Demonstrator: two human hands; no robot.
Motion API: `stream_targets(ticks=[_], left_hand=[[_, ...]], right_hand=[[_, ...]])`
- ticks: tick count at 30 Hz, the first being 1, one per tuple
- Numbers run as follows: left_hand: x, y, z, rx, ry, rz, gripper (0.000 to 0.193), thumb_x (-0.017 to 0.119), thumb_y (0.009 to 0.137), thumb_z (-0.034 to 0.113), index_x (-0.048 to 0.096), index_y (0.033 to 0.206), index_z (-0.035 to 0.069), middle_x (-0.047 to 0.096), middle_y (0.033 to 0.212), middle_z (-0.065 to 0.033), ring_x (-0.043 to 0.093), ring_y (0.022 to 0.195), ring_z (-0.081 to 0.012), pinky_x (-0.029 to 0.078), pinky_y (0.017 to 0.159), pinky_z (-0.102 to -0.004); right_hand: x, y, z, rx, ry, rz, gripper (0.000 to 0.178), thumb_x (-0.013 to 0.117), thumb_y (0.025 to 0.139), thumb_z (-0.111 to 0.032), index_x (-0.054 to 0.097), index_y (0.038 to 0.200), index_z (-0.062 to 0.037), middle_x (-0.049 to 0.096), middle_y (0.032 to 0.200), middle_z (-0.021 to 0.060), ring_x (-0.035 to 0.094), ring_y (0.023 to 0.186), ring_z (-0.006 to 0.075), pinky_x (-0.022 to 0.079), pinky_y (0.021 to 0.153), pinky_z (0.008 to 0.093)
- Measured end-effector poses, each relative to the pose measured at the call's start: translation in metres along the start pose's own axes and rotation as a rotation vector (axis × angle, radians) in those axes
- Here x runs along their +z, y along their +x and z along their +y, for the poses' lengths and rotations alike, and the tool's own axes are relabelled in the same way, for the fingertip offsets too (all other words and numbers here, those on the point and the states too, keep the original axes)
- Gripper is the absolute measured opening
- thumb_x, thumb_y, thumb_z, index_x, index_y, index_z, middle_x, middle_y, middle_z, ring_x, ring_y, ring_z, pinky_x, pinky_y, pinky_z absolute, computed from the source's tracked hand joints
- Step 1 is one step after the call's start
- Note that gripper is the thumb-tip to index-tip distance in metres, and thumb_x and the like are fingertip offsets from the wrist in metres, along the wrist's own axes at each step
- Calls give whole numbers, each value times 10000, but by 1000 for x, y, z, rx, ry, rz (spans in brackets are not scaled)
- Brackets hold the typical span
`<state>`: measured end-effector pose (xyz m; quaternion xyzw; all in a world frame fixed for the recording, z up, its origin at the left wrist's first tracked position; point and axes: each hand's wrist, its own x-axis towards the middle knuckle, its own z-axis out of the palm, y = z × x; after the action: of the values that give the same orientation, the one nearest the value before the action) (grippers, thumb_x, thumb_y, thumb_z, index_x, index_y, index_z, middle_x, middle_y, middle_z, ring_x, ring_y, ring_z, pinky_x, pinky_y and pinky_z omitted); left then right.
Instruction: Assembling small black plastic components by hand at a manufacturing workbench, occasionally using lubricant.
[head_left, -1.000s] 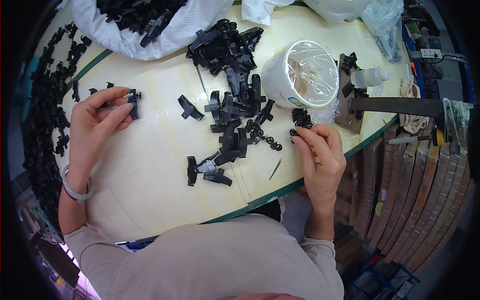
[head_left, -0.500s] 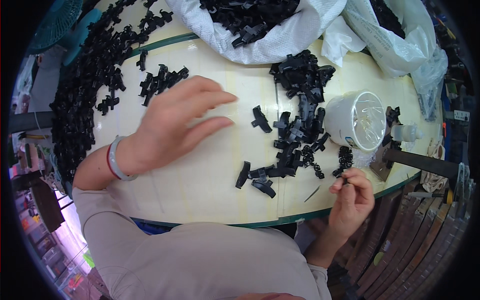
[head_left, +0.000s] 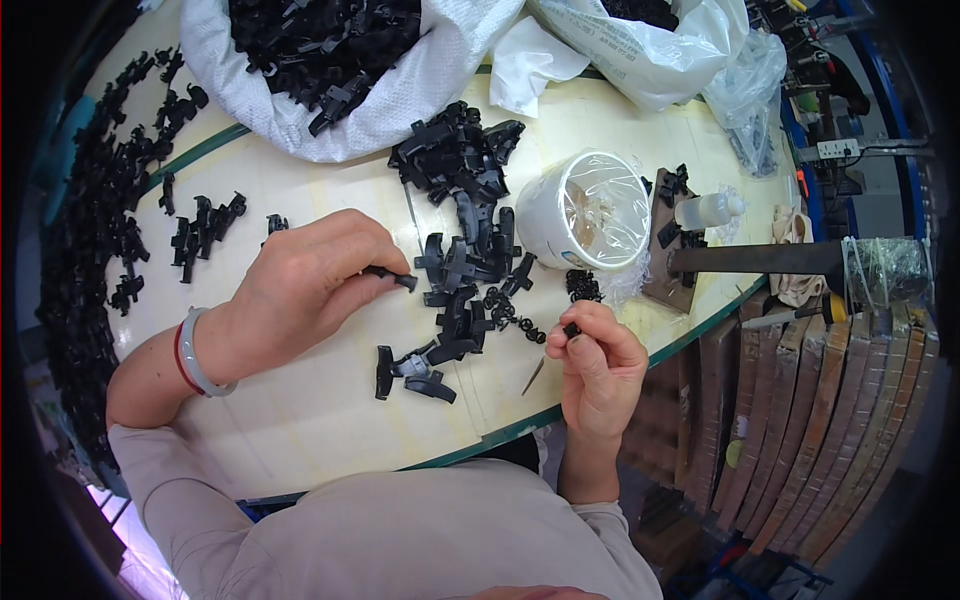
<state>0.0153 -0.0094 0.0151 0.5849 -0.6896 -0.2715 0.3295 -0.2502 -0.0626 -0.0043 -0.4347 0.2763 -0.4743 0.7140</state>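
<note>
My left hand point(head_left: 310, 285) pinches a curved black plastic clip part point(head_left: 392, 277) between thumb and fingers, just above the table. To its right lies a loose pile of similar black clip parts point(head_left: 462, 265). Near the table's front edge, my right hand point(head_left: 603, 370) is closed, with a tiny black piece point(head_left: 572, 330) between thumb and forefinger; its exact kind is too small to tell. Small black ring-like pieces point(head_left: 512, 312) lie between the pile and my right hand. More of them form a cluster point(head_left: 583, 286) beyond my fingertips.
A white tub point(head_left: 540, 222) with clear plastic stands behind my right hand. White sacks point(head_left: 370, 130) of black parts sit at the back. Finished-looking rows of parts point(head_left: 75, 300) fill the left side. A thin pointed tool point(head_left: 533, 376) and a metal-armed wooden fixture point(head_left: 760, 262) are at right.
My left hand has moved toward the pile and taken hold of the curved clip part that lay alone beside it. My right hand still pinches its small piece. The view has swung right.
</note>
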Motion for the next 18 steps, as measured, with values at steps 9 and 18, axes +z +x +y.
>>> stream_targets(ticks=[9,18], left_hand=[[-2,2,12,-71,-238,-124,347,535,830,-76,532,1158,33,595,892,-76,586,801,-155,456,701,-238],[-1,-1,3,-321,-771,-277,240,509,896,-10,508,1136,-26,635,970,-79,591,877,-95,465,788,-227]], right_hand=[[0,35,-34,-616,-1024,67,257,714,654,115,675,882,3,672,846,105,595,772,194,491,679,272],[1,83,-49,-859,-1514,-195,245,714,632,34,688,862,-45,670,846,36,525,721,205,434,649,281]])
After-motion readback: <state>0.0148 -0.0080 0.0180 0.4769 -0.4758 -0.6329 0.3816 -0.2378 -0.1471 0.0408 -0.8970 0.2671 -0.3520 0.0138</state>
